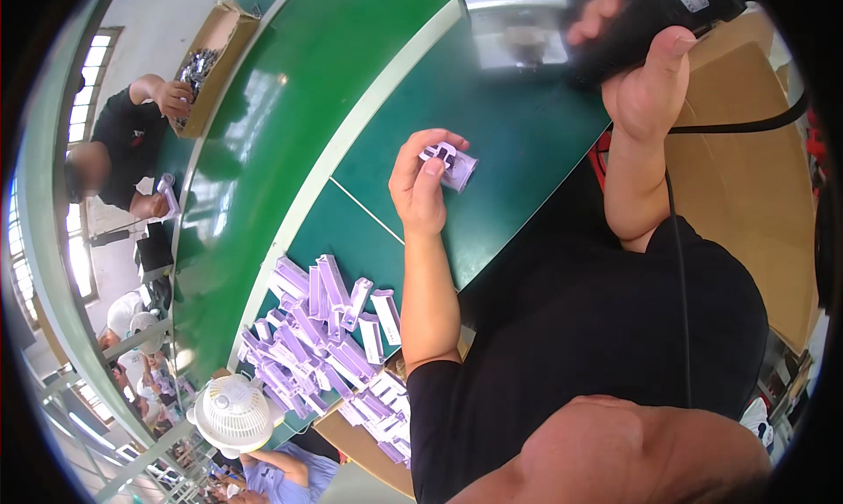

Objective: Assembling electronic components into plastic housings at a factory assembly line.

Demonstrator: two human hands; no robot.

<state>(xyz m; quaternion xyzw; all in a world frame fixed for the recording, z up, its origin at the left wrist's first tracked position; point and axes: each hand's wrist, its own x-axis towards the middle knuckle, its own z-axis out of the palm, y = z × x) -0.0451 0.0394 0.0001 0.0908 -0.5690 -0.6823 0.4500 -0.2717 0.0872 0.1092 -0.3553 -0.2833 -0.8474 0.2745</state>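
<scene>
So the left hand (420,188) is pinching a light purple part (460,174) above the near side of the green desk (500,210), thumb on one side and fingers curling around the other. The right hand (645,96) is wrapping its grip around a chunky black tool (650,21), up by the metal machine (518,34).

What's bugging me: that left grip is looking pretty fingertip-ish, so a hard push from the tool could be twisting the part loose or sending the tool into the thumb. I'm not seeing the tool's working end clearly, so no idea where it's pointing. Also, a thin black cord (680,284) is hanging right over the shirt, so a big arm swing could be snagging it. The purple pile (303,333) is sitting loosely stacked, so an elbow bump could be causing a slide.
</scene>
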